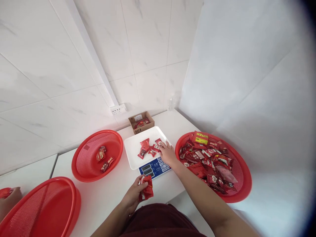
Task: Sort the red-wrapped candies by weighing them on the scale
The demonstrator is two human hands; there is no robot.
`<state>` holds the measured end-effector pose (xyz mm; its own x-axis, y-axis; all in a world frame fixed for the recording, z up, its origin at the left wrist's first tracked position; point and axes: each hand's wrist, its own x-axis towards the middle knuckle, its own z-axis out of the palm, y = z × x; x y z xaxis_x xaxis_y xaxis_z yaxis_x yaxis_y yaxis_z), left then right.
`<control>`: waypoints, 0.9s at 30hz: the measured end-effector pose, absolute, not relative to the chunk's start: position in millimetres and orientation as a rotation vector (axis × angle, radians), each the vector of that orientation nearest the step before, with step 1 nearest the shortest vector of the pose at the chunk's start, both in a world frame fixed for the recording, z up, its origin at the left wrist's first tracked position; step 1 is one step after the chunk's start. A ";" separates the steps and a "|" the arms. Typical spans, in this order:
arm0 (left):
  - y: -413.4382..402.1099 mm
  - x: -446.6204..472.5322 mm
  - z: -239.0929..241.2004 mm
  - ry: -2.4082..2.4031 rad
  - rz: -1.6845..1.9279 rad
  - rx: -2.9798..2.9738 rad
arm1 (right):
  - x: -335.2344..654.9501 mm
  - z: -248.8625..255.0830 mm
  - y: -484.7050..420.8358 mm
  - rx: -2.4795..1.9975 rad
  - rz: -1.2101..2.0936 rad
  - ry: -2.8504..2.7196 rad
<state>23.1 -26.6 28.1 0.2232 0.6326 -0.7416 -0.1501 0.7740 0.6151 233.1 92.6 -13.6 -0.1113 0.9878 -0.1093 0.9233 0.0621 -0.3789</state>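
My left hand [134, 192] is closed around red snack packets [147, 189] in front of the scale; how many it holds is partly hidden by the fingers. Over the right side of the white scale tray [134, 161], my right hand [168, 154] pinches a small red-and-white snack packet [158, 142] at its fingertips. Several other red packets [144, 144] lie beside it on the tray. The scale's blue panel [154, 168] has dark displays and a keypad, part of which my right hand and forearm cover.
A red basket [243, 184] heaped with red packets stands on the right. On the left, another red basket [116, 164] holds a few packets, and a red basket [71, 197] is nearer me. A cardboard box [145, 127] with packets sits behind the scale, near the tiled wall.
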 end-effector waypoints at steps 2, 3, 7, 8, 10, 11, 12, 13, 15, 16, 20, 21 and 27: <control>-25.7 24.3 29.1 1.234 0.569 0.461 | 231.6 -16.3 90.4 -1.950 0.541 -2.178; -25.4 24.8 29.5 1.232 0.568 0.458 | 232.0 -17.0 89.4 -1.945 0.536 -2.168; -24.6 26.1 27.7 1.220 0.565 0.449 | 243.6 -18.4 84.4 -1.951 0.462 -2.022; -24.5 26.3 26.3 1.222 0.561 0.446 | 248.8 -19.3 82.4 -1.949 0.436 -1.979; -24.1 26.8 23.3 1.221 0.562 0.448 | 260.9 -22.3 76.3 -1.930 0.391 -1.896; -23.8 27.1 22.2 1.220 0.562 0.451 | 267.7 -24.4 71.8 -1.913 0.373 -1.858; -23.5 27.5 21.7 1.221 0.560 0.453 | 274.9 -26.8 66.1 -1.894 0.357 -1.821; -23.1 28.0 21.8 1.222 0.558 0.455 | 282.3 -29.2 59.3 -1.875 0.344 -1.782; -22.5 29.0 23.7 1.222 0.556 0.459 | 296.8 -34.0 42.1 -1.847 0.329 -1.707; -22.3 29.3 25.0 1.221 0.552 0.460 | 303.2 -35.9 32.1 -1.842 0.330 -1.675; -24.7 29.5 26.9 1.248 0.539 0.496 | 313.3 -38.0 -10.2 -1.835 0.397 -1.591; -26.1 29.6 26.4 1.261 0.529 0.536 | 310.0 -36.8 -19.9 -1.822 0.450 -1.580; -32.8 41.7 28.2 1.202 0.459 0.892 | 254.1 -16.8 -55.4 -1.613 1.251 -1.477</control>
<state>41.7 -32.8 28.2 0.3283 0.7282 -0.6016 0.1418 0.5917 0.7936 254.1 -55.4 -16.8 -0.0703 0.9695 -0.2347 0.3910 -0.1897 -0.9006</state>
